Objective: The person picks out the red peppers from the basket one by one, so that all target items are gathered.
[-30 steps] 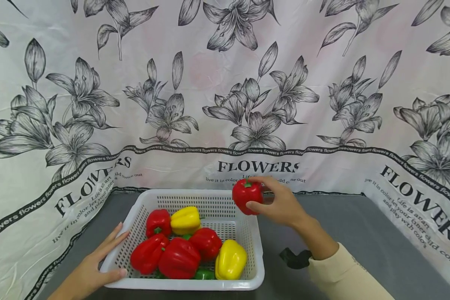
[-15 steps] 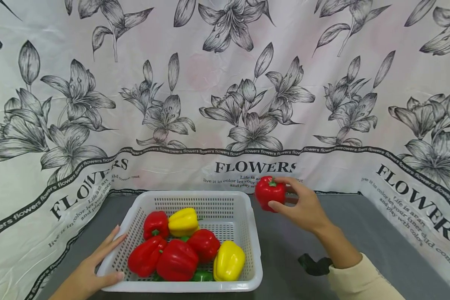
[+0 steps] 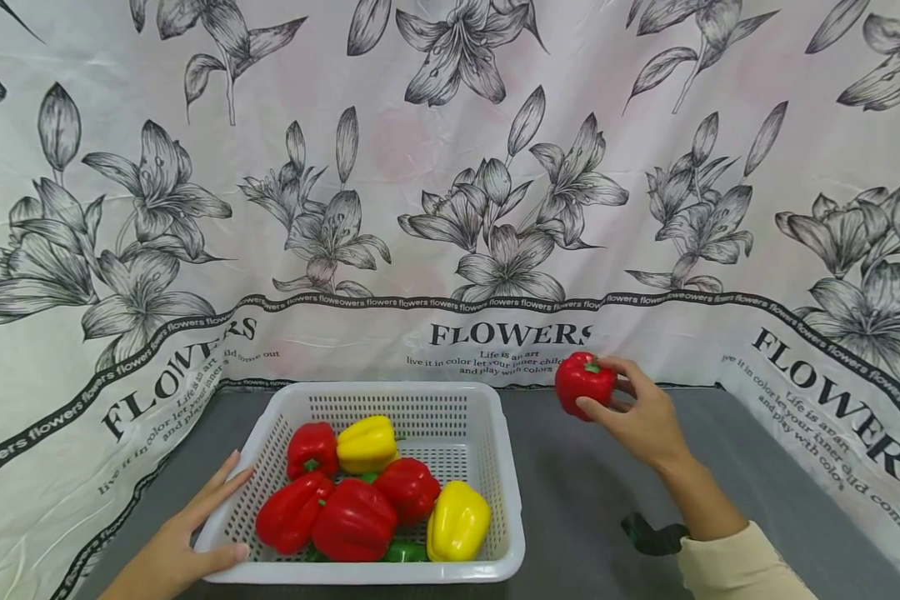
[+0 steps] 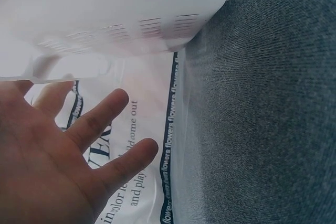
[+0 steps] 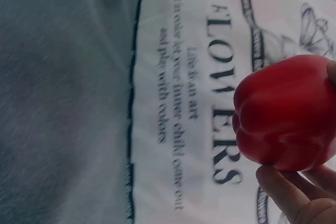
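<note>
My right hand (image 3: 641,417) grips a red bell pepper (image 3: 583,385) between thumb and fingers, held in the air to the right of the basket; its green stem faces up. In the right wrist view the pepper (image 5: 286,113) hangs well above the table. The white perforated basket (image 3: 510,500) holds several red peppers (image 3: 356,518), a yellow pepper (image 3: 367,444) at the back and another yellow pepper (image 3: 458,522) at the front right, with bits of green beneath. My left hand (image 3: 183,537) rests on the basket's left rim, its fingers spread and fairly straight (image 4: 58,150).
A dark grey cloth (image 3: 562,517) covers the table. Behind and at both sides stands a white flower-printed curtain (image 3: 397,217). A dark strap or band (image 3: 652,535) is at the right wrist.
The right hand has carried the red pepper rightward, from over the basket's back right corner to beyond its right side. The left hand stays on the rim.
</note>
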Demonstrator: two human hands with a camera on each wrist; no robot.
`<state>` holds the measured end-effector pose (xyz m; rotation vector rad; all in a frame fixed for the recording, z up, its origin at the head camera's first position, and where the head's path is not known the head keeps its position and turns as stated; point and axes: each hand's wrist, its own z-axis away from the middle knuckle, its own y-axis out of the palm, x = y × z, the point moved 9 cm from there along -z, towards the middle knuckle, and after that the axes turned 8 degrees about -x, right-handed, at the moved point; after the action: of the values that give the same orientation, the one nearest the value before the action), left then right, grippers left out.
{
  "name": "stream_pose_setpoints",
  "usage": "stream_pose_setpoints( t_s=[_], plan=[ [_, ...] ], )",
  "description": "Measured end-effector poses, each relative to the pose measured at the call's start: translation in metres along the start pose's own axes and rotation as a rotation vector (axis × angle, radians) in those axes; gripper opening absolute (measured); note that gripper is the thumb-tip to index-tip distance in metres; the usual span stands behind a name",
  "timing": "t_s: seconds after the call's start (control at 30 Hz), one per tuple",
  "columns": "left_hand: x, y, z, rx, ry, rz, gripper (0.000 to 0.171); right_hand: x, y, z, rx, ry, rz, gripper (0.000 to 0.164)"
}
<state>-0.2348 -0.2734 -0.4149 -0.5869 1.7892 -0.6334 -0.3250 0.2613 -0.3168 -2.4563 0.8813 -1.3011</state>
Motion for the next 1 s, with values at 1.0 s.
stream_pose_setpoints(
  t_s=[1.0],
  plan=[
    [0.004,0.002,-0.002,0.029,-0.044,0.02,0.072,-0.104,0.012,0.016,0.001,0.296,0.147,0.068]
  ],
)
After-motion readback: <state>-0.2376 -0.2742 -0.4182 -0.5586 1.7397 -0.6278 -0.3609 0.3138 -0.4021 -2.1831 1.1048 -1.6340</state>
